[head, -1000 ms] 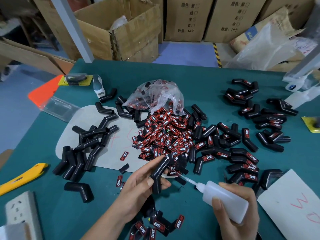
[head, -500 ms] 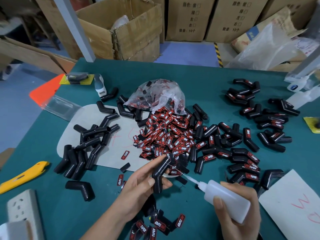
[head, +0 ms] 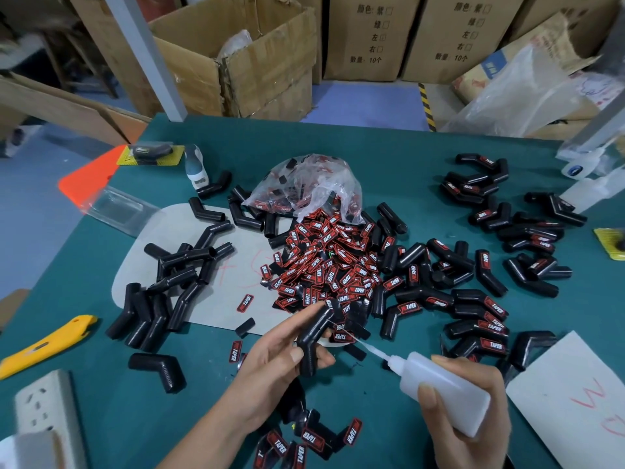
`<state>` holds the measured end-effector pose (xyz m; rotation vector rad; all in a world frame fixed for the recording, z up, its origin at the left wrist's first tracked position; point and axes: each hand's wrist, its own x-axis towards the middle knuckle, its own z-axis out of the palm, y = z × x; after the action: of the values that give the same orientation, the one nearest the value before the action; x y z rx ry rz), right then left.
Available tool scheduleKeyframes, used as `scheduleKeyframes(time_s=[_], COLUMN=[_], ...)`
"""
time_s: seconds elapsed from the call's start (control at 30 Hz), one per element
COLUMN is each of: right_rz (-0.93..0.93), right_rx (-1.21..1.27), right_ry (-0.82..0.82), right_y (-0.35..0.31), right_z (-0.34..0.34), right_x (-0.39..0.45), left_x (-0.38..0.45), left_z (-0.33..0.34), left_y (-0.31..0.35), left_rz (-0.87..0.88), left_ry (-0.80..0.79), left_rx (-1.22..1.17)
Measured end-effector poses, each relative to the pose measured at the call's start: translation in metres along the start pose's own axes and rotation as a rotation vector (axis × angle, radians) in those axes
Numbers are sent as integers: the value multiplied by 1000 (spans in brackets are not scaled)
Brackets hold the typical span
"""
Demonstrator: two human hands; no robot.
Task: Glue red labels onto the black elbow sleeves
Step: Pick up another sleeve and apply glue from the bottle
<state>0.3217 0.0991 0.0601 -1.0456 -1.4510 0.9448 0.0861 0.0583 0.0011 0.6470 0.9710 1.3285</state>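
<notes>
A bare sleeve [head: 313, 336] is gripped in the left hand [head: 270, 363]; a glue bottle [head: 439, 387] is clasped in the right hand [head: 473, 418]. Labelled sleeves [head: 480, 319] are seen on the right of the worktop [head: 389, 157], an unlabelled pile [head: 169, 286] on the left. The job is judged partly done.

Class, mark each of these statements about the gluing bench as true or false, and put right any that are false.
1. The left hand holds a black elbow sleeve. True.
2. The right hand grips a yellow knife. False: it grips a white glue bottle; the yellow knife lies untouched at the table's left edge.
3. The bottle's nozzle points toward the held sleeve. True.
4. The pile of red labels spills from a clear plastic bag. True.
5. The sleeves on the grey mat already carry labels. False: those shown are plain black.
</notes>
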Motion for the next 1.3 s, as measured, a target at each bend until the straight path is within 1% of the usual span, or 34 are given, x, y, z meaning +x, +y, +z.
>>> scheduleKeyframes(time_s=[0.5,0.97,1.1,1.3], right_rz=[-39,-21,-41,-30], right_rx=[-13,-23,-25,-14], right_ry=[11,7,-6,12], right_y=[4,-2,-1,-1], right_z=[-1,1,1,1], right_x=[-2,-2,-2,-2], left_x=[0,-1,-1,0], left_z=[-2,2,1,1], left_y=[-2,1,0,-1], left_rz=[18,26,30,39], left_ry=[3,4,-2,-3], left_rx=[43,61,67,87])
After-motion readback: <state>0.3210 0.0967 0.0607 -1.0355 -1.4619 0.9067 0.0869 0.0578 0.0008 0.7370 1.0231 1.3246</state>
